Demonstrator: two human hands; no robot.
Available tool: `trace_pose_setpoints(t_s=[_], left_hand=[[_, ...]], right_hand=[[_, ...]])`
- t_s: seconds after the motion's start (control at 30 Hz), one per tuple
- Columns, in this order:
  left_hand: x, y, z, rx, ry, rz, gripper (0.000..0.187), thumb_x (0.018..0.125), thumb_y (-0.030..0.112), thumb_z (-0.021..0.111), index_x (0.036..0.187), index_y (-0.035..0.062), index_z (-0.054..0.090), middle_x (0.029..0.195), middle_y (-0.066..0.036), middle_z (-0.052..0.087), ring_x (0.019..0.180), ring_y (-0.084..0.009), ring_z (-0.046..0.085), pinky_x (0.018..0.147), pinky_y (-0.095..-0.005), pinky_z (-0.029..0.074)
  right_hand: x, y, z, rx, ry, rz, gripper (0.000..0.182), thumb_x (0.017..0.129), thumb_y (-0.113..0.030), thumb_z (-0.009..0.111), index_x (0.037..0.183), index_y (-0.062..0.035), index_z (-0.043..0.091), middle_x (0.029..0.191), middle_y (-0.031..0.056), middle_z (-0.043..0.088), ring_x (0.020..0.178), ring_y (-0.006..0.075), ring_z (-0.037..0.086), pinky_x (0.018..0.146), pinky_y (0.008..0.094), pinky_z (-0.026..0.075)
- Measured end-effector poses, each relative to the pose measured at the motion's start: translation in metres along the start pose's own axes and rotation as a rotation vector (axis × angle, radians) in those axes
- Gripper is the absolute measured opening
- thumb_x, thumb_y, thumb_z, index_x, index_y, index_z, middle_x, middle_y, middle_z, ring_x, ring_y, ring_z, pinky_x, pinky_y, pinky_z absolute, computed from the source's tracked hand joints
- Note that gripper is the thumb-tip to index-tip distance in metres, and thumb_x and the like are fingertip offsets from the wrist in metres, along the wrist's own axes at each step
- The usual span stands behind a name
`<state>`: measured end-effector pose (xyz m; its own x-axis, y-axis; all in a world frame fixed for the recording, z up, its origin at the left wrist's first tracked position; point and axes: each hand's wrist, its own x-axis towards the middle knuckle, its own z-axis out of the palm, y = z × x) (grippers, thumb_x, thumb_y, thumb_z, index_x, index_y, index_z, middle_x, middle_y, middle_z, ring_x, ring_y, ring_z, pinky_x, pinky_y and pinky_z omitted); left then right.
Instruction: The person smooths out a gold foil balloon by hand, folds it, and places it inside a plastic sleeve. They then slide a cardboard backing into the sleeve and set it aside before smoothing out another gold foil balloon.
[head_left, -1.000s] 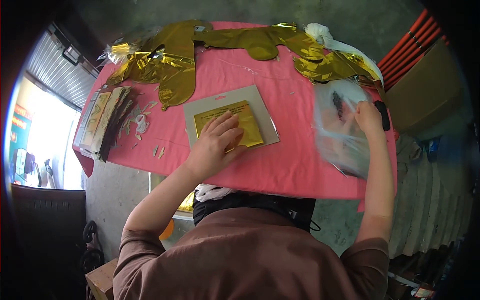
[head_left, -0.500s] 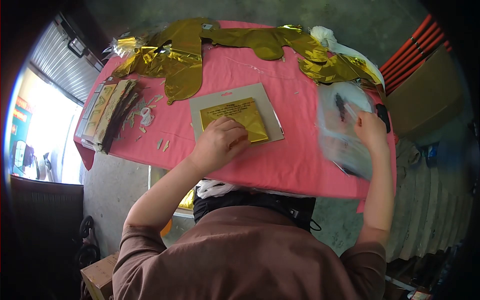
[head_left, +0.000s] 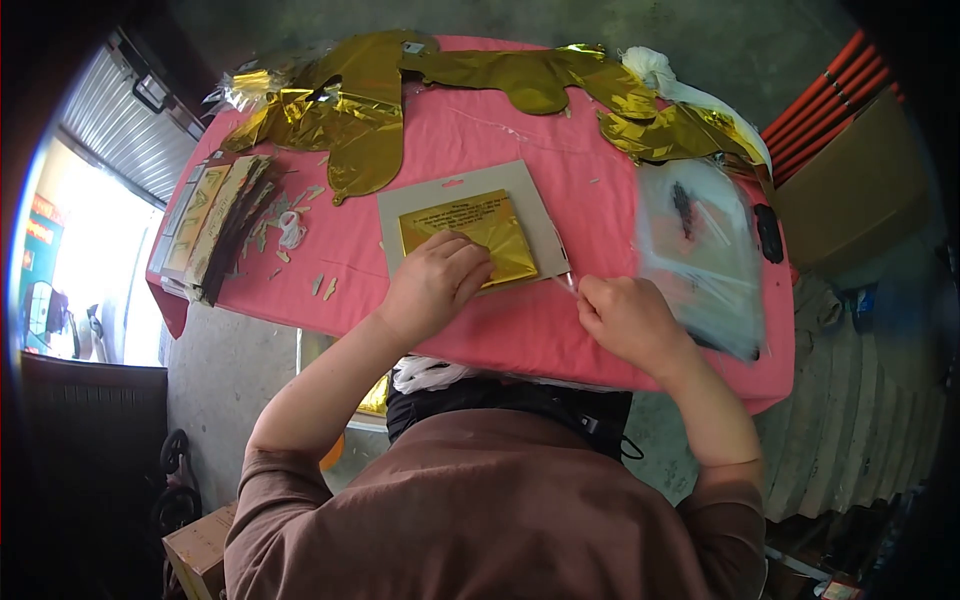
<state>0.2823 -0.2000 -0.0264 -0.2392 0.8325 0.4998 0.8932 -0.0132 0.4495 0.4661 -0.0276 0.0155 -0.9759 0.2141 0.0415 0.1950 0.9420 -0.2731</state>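
Observation:
A folded gold foil packet with printed text lies on a grey card with a hang slot. My left hand rests over the packet's lower left part, fingers curled and pressed together; whatever they pinch is hidden. Just right of the card's lower corner, my right hand is closed on a thin clear strip, which reaches toward the card's edge. Farther right, clear plastic bags lie on the pink cloth, with thin clear strips on top.
Gold foil balloons spread along the far edge of the pink-covered table. At the left stand stacked cards beside scattered scraps and white string. A black object lies at the right edge.
My right hand has moved left from the plastic bags to beside the grey card, with a thin clear strip in it. My left hand has barely shifted.

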Motion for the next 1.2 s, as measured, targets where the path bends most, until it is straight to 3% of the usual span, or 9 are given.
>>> trace_pose_setpoints(t_s=[0.33, 0.4, 0.53, 0.87, 1.13, 1.2], left_hand=[[0.002, 0.002, -0.002, -0.024, 0.021, 0.055, 0.014, 0.067, 0.008, 0.071, 0.078, 0.0033, 0.062, 0.084, -0.008, 0.063, 0.081, -0.0261, 0.059, 0.071, -0.0359, 0.049], [0.001, 0.002, -0.003, -0.021, 0.011, 0.051, 0.015, 0.067, 0.008, 0.071, 0.078, 0.0036, 0.062, 0.085, -0.008, 0.063, 0.081, -0.0259, 0.06, 0.071, -0.0358, 0.049], [0.003, 0.002, -0.003, -0.024, 0.003, 0.055, 0.016, 0.065, 0.007, 0.072, 0.077, 0.004, 0.062, 0.084, -0.008, 0.063, 0.081, -0.0257, 0.06, 0.071, -0.0356, 0.049], [0.002, 0.002, -0.002, -0.003, 0.005, 0.067, 0.014, 0.066, 0.007, 0.071, 0.075, 0.004, 0.061, 0.082, -0.008, 0.063, 0.08, -0.0252, 0.06, 0.071, -0.0351, 0.05], [-0.007, 0.021, -0.021, 0.231, -0.049, 0.23, 0.03, 0.069, 0.02, 0.07, 0.093, 0.004, 0.061, 0.107, -0.011, 0.059, 0.096, -0.029, 0.056, 0.086, -0.0412, 0.045], [-0.02, 0.035, -0.021, 0.153, -0.105, 0.234, 0.033, 0.069, 0.02, 0.07, 0.096, 0.0032, 0.06, 0.109, -0.012, 0.059, 0.099, -0.0297, 0.055, 0.087, -0.0419, 0.044]], right_hand=[[0.022, -0.012, 0.013, 0.023, 0.08, 0.03, 0.016, 0.078, -0.015, 0.062, 0.071, -0.0016, 0.056, 0.064, 0.0185, 0.061, 0.064, 0.0353, 0.062, 0.058, 0.0437, 0.05], [0.019, -0.004, 0.001, 0.212, -0.046, -0.007, 0.015, 0.076, -0.015, 0.066, 0.076, -0.001, 0.059, 0.066, 0.0147, 0.06, 0.063, 0.031, 0.061, 0.057, 0.0384, 0.047], [0.019, 0.006, 0.008, 0.322, -0.057, -0.028, 0.015, 0.077, -0.016, 0.065, 0.074, -0.0033, 0.057, 0.071, 0.0139, 0.06, 0.067, 0.0319, 0.061, 0.061, 0.0411, 0.047], [0.033, 0.009, 0.032, 0.164, 0.219, -0.227, 0.009, 0.078, -0.012, 0.065, 0.077, -0.004, 0.06, 0.075, 0.0115, 0.061, 0.066, 0.0315, 0.06, 0.057, 0.0393, 0.047], [0.029, 0.008, 0.017, 0.198, 0.279, -0.224, 0.008, 0.076, -0.009, 0.066, 0.078, -0.0052, 0.059, 0.072, 0.0089, 0.06, 0.063, 0.0283, 0.06, 0.054, 0.0367, 0.046], [0.029, 0.003, 0.016, 0.194, 0.301, -0.279, 0.008, 0.076, -0.009, 0.066, 0.079, -0.0054, 0.059, 0.07, 0.0082, 0.057, 0.063, 0.0277, 0.059, 0.055, 0.0371, 0.046]])
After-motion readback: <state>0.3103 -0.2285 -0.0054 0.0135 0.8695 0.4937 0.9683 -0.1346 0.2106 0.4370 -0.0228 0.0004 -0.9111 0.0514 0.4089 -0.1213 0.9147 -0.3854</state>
